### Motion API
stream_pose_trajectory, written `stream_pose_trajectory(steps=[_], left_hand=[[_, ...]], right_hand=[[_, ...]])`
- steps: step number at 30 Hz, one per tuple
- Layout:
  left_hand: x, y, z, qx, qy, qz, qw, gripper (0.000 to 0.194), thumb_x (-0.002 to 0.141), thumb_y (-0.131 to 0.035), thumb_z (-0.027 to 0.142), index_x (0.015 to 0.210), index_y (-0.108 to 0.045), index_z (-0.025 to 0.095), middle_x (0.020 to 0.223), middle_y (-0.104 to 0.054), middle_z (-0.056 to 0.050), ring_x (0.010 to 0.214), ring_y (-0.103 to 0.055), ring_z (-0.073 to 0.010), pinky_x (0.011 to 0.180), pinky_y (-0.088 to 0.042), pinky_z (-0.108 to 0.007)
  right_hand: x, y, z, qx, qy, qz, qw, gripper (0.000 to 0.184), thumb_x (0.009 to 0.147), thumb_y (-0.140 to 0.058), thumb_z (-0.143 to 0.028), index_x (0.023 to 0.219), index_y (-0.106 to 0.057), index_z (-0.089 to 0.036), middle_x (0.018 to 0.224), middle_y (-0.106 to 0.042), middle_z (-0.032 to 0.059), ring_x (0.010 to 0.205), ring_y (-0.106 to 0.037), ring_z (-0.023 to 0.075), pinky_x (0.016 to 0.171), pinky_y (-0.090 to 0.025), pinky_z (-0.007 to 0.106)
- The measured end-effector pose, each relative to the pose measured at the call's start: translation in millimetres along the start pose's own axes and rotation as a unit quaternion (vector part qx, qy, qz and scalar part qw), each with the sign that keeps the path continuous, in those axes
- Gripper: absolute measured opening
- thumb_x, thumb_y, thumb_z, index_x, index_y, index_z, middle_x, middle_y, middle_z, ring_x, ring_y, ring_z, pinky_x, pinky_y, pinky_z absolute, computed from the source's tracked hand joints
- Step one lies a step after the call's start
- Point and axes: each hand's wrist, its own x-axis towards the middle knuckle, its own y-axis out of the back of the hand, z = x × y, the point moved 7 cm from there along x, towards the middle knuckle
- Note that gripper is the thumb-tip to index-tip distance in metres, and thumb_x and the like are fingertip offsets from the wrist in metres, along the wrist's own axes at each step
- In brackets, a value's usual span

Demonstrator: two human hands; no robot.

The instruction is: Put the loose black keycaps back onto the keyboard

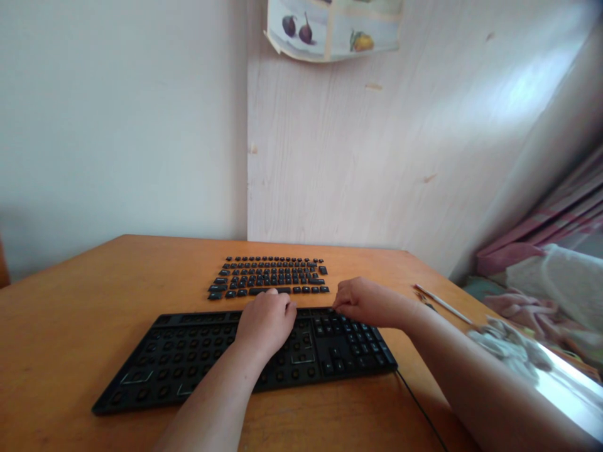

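A black computer keyboard [188, 358] lies on the wooden desk. Its left and middle parts show bare key sockets, while keycaps still sit on the right-hand block. My left hand [266, 317] rests over the middle of the keyboard, fingers curled at its back edge. At the back edge further right, my right hand [360, 301] has its fingers pinched together by the top keys; whatever is between the fingertips is hidden. Behind the keyboard, loose black keycaps [277, 276] are laid out in rows, with the long space bar [257, 291] in the nearest row.
The desk [94, 301] meets a wall at the back. On the right lie a thin white stick with a red end [445, 304], a small dark item [425, 300] and a crumpled pale cloth [509, 348]. The keyboard's cable [421, 408] runs toward the near edge.
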Motion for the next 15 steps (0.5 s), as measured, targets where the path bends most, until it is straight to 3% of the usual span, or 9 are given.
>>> stream_pose_trajectory(steps=[11, 15], left_hand=[[0, 0.7, 0, -0.003, -0.006, 0.01, 1.0, 0.037, 0.091, -0.036, 0.04, 0.074, -0.064, 0.023, 0.081, -0.06, -0.004, 0.073, -0.057, -0.0177, 0.061, -0.038, -0.029], [0, 1.4, 0, -0.003, 0.003, 0.001, 1.0, 0.036, 0.091, -0.037, 0.04, 0.075, -0.064, 0.023, 0.083, -0.061, -0.004, 0.075, -0.057, -0.0177, 0.064, -0.039, -0.029]], right_hand=[[1, -3, 4, 0.005, 0.01, -0.003, 1.0, 0.02, 0.078, -0.05, -0.013, 0.073, -0.069, -0.015, 0.074, -0.065, 0.0044, 0.068, -0.054, 0.0132, 0.064, -0.038, 0.024], [3, -1, 17, 0.024, 0.002, 0.037, 0.999, 0.022, 0.081, -0.049, -0.017, 0.075, -0.07, -0.015, 0.073, -0.065, 0.0041, 0.07, -0.055, 0.0141, 0.067, -0.039, 0.025]])
